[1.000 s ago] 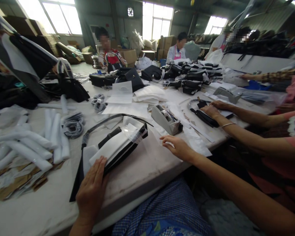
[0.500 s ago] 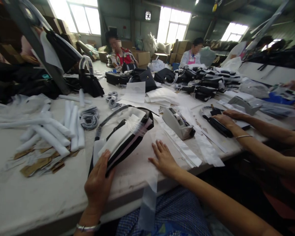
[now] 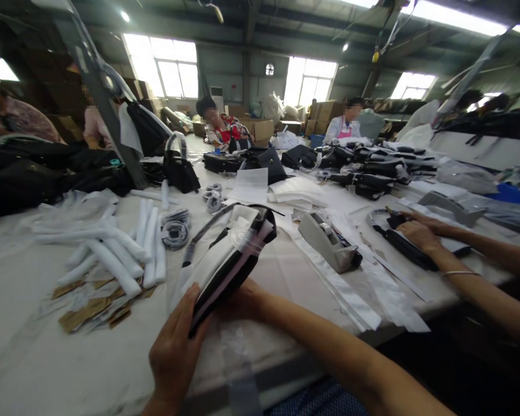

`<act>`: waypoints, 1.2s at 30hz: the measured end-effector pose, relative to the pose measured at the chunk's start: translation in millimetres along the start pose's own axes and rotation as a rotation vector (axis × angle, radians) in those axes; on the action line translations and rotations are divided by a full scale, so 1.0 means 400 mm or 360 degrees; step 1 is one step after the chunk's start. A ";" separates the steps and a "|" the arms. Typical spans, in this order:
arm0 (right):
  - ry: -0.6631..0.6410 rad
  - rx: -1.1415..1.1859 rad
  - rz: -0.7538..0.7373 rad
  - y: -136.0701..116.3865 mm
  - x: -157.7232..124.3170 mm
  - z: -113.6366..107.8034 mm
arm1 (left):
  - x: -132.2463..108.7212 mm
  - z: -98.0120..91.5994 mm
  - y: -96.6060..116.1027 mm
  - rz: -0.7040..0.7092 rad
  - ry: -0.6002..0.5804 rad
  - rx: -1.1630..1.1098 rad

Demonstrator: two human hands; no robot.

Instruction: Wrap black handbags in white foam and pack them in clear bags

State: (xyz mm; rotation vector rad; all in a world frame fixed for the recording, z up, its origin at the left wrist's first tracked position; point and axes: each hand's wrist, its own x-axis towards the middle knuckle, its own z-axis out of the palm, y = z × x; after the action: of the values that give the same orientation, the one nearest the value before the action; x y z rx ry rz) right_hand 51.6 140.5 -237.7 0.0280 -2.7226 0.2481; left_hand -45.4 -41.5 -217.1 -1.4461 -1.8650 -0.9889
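Note:
A black bag [image 3: 236, 263] wrapped in white paper and clear film is raised at one end off the white table [image 3: 82, 358]. My left hand [image 3: 175, 346] presses its near corner, fingers closed against the edge. My right hand [image 3: 242, 301] is tucked under the bag's right side, its fingers hidden beneath. The bag's dark strap [image 3: 203, 234] trails away to the upper left.
A grey tape dispenser [image 3: 329, 248] stands right of the bag beside clear film strips [image 3: 351, 294]. White foam rolls [image 3: 117, 254] and brown card scraps [image 3: 91, 312] lie at left. A neighbour's hands [image 3: 420, 231] work on a black piece at right. Stacked black bags [image 3: 364, 164] fill the far table.
My right hand left the table surface and went under the bag. The bag has been lifted and tilted toward me. The view has tipped upward.

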 end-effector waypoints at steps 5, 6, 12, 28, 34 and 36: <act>0.0392 0.0322 0.0111 -0.079 -0.107 -0.071 | 0.035 -0.011 -0.002 0.0240 0.0018 0.0004; 0.0408 0.0389 0.0103 -0.105 -0.139 -0.101 | 0.041 -0.020 0.003 0.0298 0.0002 -0.0001; 0.0365 0.0540 -0.0155 -0.220 -0.234 -0.301 | -0.001 -0.053 0.082 0.0568 -0.0193 -0.0064; -0.0831 0.0580 0.1383 0.083 0.179 -0.160 | -0.078 -0.027 0.142 0.0634 -0.0227 -0.0010; -0.0730 0.0960 0.1540 0.065 0.197 -0.101 | -0.077 -0.027 0.144 0.0606 -0.0213 -0.0035; -0.0613 0.1173 0.1565 0.065 0.188 -0.106 | -0.077 -0.027 0.144 0.0605 -0.0224 -0.0036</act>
State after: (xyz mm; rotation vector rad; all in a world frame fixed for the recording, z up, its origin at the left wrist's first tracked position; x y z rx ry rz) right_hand -2.2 174.9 -174.2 -1.1526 -2.5778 1.6215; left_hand 18.1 -59.2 -224.0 -1.8380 -1.5890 -0.7402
